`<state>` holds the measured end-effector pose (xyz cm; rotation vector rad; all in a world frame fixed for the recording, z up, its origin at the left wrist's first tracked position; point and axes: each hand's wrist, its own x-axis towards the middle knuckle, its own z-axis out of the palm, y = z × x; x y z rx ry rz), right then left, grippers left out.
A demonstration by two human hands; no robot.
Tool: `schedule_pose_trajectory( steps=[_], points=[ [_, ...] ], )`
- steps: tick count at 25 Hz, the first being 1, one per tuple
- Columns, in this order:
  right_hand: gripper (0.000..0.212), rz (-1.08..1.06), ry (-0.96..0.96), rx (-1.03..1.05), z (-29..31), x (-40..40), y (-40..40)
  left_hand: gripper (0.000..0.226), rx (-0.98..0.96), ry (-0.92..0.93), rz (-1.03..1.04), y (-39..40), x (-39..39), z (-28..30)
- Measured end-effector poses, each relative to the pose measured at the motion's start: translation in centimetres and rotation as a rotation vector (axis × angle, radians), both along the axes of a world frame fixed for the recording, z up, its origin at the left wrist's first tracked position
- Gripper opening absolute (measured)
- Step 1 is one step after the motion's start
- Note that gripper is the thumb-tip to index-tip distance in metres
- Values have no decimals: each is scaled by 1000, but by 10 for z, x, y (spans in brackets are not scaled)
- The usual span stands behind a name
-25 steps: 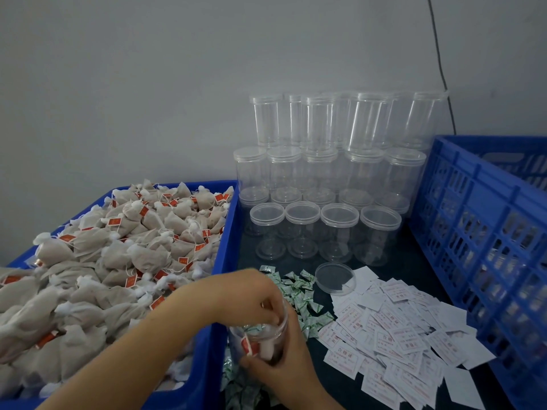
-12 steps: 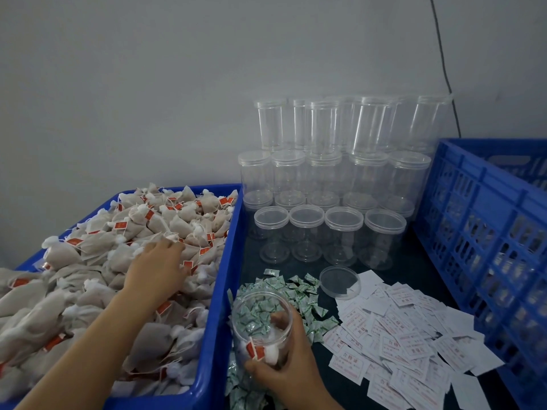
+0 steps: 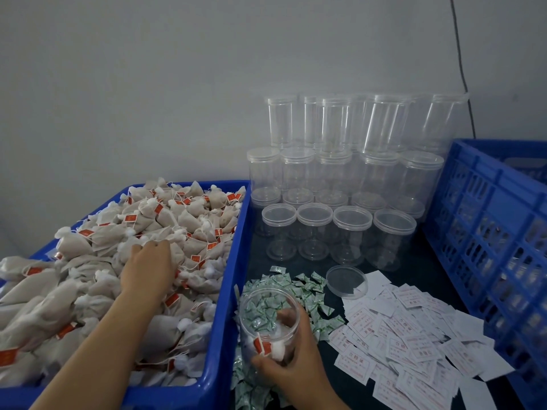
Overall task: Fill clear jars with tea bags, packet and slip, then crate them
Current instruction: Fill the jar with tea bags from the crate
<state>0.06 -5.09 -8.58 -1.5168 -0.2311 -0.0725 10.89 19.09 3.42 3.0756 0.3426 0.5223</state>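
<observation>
My right hand [image 3: 291, 359] grips an open clear jar [image 3: 268, 318] near the table's front; a tea bag or two with red tags lie at its bottom. My left hand [image 3: 149, 269] reaches into the blue bin [image 3: 220, 321] on the left and rests on the heap of tea bags [image 3: 165, 223], fingers down among them; whether it holds one is hidden. Small green-and-white packets [image 3: 299, 288] lie scattered behind the jar. White printed slips [image 3: 414, 332] are spread to its right. The jar's loose lid [image 3: 346, 281] lies beside the packets.
Lidded empty clear jars [image 3: 343, 179] are stacked in three tiers against the grey wall. A tall blue slatted crate [image 3: 488, 232] stands along the right edge. The table top is dark.
My left hand left the jar's mouth, swung left into the bin and moved further back over the tea bags. My right hand kept hold of the jar.
</observation>
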Motion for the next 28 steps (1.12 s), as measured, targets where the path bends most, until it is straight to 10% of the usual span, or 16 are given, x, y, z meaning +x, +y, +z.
schedule_pose_trajectory(
  steps=[18,28],
  points=[
    [96,25,-8,65,0,0,0,34,-257,-355,-420,-35,-31,47],
    [92,-1,-61,38,-8,8,2,16,-543,-141,-763,-102,-75,56]
  ],
)
